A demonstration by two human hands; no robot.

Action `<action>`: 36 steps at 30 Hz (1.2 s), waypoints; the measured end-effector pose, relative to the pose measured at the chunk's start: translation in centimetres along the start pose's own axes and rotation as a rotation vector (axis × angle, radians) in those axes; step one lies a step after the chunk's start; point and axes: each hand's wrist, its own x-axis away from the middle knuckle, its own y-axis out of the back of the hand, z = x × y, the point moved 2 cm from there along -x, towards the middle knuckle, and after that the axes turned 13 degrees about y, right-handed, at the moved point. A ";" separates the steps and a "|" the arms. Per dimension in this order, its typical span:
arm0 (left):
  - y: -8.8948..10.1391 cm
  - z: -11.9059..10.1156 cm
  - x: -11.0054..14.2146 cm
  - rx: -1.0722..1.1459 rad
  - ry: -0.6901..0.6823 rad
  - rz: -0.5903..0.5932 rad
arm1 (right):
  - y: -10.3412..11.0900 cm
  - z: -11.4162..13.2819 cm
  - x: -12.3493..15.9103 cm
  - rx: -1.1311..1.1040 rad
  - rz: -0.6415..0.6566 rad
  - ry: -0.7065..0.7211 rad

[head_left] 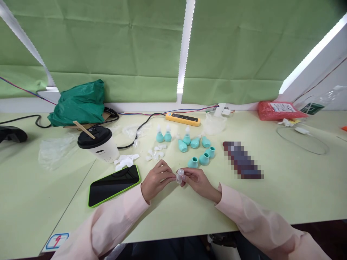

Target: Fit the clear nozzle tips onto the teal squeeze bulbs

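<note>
Fingers [167,176] of left hand [155,180] and right hand [200,182] are closed, pinching one clear plastic piece [180,175] between them, over table [284,195]. Ahead: teal bulbs [193,164], three nearest show open mouths. Loose translucent pieces [155,155] beyond left hand. Green-edged phone [115,185] left of it; yellow power strip [183,119] farther back.

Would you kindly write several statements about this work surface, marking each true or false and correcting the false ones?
1. The left hand and right hand both have fingers on a small clear piece. True.
2. The white cup has no lid. False: a black lid covers the white cup.
3. The phone in the green case has a dark screen. True.
4. The power strip is pink. False: the power strip is yellow-orange with a dark top.
5. Three teal bulbs near the right hand show open mouths. True.
</note>
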 end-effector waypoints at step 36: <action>-0.8 -0.5 0.3 0.502 0.627 0.090 | -0.5 0.9 0.1 0.146 -0.019 0.151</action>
